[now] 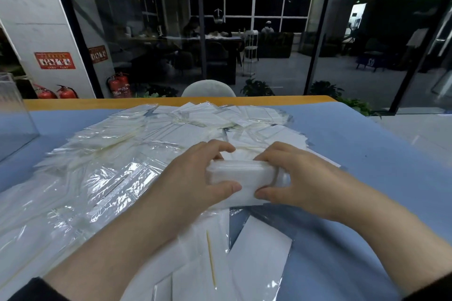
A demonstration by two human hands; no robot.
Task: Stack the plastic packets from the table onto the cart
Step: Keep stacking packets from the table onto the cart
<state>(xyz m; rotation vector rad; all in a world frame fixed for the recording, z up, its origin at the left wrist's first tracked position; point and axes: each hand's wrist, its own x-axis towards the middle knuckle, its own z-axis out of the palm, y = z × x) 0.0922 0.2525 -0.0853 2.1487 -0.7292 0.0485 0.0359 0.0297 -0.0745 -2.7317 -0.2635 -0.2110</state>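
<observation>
Both hands, left hand (195, 178) and right hand (293, 178), squeeze a bundle of packets (244, 176); loose packets (110, 154) sprawl from nine to twelve o'clock; no cart visible—early days, I'd say.

Both forearms reach forward and converge. The left hand (195, 178) and right hand (298, 178) face each other, fingers curled over the far side, thumbs pressing the near side.
</observation>
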